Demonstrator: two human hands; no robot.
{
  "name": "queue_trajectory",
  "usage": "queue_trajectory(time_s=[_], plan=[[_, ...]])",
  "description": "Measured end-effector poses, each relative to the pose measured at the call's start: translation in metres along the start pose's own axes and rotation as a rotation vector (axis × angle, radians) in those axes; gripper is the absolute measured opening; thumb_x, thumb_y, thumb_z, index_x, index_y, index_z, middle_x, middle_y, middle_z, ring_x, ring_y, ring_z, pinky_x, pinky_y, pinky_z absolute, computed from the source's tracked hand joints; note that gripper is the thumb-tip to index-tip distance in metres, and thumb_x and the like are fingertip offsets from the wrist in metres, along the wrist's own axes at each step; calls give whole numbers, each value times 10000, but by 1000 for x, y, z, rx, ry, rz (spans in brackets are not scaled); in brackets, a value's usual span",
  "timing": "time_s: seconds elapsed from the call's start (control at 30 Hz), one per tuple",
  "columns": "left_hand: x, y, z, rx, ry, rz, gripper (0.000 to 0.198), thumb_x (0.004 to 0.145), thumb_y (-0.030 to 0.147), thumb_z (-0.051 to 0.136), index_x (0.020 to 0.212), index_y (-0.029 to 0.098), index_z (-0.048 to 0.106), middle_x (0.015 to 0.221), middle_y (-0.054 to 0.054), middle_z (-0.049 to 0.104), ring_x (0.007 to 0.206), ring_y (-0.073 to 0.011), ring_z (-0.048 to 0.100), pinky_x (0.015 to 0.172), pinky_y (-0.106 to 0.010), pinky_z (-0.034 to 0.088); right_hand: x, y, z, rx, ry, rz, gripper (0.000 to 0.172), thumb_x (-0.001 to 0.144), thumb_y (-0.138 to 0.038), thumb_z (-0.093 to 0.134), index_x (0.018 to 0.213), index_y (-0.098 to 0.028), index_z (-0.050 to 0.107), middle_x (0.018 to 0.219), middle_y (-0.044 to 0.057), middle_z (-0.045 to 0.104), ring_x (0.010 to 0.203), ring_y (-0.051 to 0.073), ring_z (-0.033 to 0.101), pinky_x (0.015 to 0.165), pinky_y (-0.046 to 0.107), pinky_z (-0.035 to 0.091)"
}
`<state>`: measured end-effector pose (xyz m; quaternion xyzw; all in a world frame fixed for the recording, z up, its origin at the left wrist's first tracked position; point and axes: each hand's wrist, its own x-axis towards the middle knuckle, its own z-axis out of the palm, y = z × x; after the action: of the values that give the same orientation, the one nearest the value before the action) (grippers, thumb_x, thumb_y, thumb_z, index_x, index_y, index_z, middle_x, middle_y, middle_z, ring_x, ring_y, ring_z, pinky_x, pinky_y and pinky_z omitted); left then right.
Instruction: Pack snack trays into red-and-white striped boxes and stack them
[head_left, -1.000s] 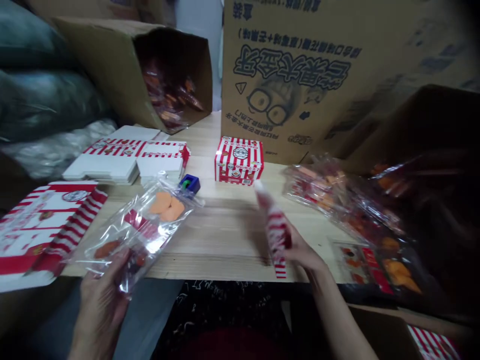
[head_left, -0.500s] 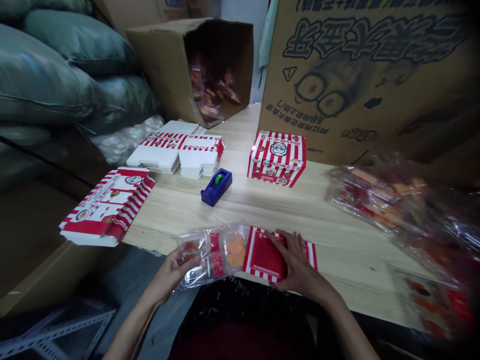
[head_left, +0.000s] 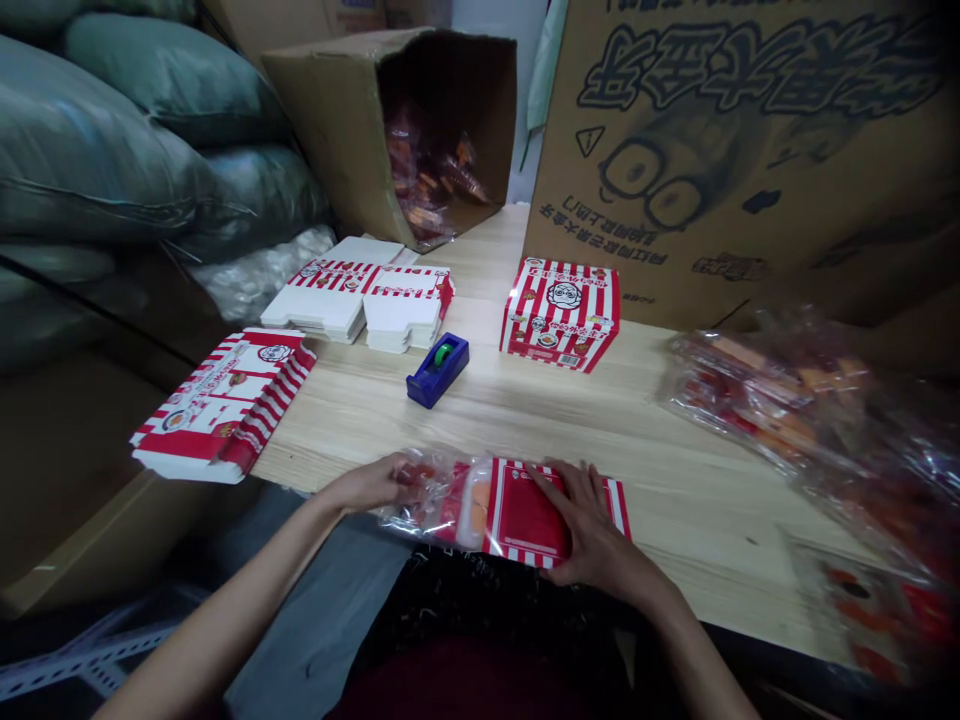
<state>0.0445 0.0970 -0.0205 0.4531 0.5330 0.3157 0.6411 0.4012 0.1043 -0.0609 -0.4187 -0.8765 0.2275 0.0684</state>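
At the table's front edge, a clear plastic packet of orange snacks [head_left: 431, 497] lies flat with its right end against a flat-folded red-and-white striped carton [head_left: 525, 515]. My left hand [head_left: 367, 482] rests on the packet's left end, with its fingers over the plastic. My right hand [head_left: 592, 525] presses down on the carton, its fingers spread across the carton's right half. Part of the carton's face is hidden beneath that hand.
On the light wood table [head_left: 480, 430] stand a made-up striped box [head_left: 561, 315], a blue tape dispenser [head_left: 438, 370] and stacked flat blanks [head_left: 360, 300]. A loose blank [head_left: 225, 405] overhangs the left edge. Snack packets [head_left: 772, 410] heap at right, below a large printed carton [head_left: 750, 130].
Both hands have come down to the table's front edge. The packet and carton, held up apart a second ago, now lie flat together, and the packet has shifted slightly right under my left hand.
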Motion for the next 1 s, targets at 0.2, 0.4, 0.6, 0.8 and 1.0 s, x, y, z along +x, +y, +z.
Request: queue_trajectory(time_s=[0.2, 0.4, 0.6, 0.8, 1.0], plan=[[32, -22, 53, -147, -77, -44, 518, 700, 391, 879, 1103, 154, 657, 963, -100, 728, 734, -197, 681, 672, -321, 555, 3, 2, 4, 15, 64, -10, 1245, 618, -325, 839, 1651, -337, 144, 1606, 166, 283, 1551, 455, 225, 1266, 685, 2], [17, -22, 63, 44, 415, 224, 566, 885, 430, 733, 1360, 197, 532, 1151, -114, 719, 942, -227, 715, 842, -355, 567, 4, 1, 6, 35, 163, 9, 1276, 648, -336, 833, 1650, -369, 43, 1582, 152, 281, 1537, 439, 251, 1259, 701, -5], [1, -6, 73, 309, 332, 377, 230, 948, 320, 646, 1064, 220, 816, 1165, -111, 774, 1103, -289, 701, 968, -421, 546, 1, -30, 6, 65, 268, -12, 1271, 641, -278, 814, 1635, -405, 32, 1593, 131, 229, 1518, 488, 242, 1249, 731, 14], [-13, 37, 92, 412, 265, 522, 388, 1035, 320, 525, 1400, 301, 652, 1395, -78, 682, 1286, -274, 625, 1156, -500, 443, 6, -48, 3, 138, 530, 149, 1305, 644, -326, 845, 1642, -404, 8, 1535, 140, 245, 1438, 498, 312, 1229, 769, 76], [-12, 41, 131, -41, 296, 467, 805, 911, 413, 753, 1596, 277, 353, 1524, -125, 561, 1358, -308, 569, 1140, -459, 483, 8, -66, 8, 288, 893, 296, 1343, 710, -542, 838, 1661, -296, -78, 1550, 191, 188, 1447, 502, 278, 1172, 740, 293]])
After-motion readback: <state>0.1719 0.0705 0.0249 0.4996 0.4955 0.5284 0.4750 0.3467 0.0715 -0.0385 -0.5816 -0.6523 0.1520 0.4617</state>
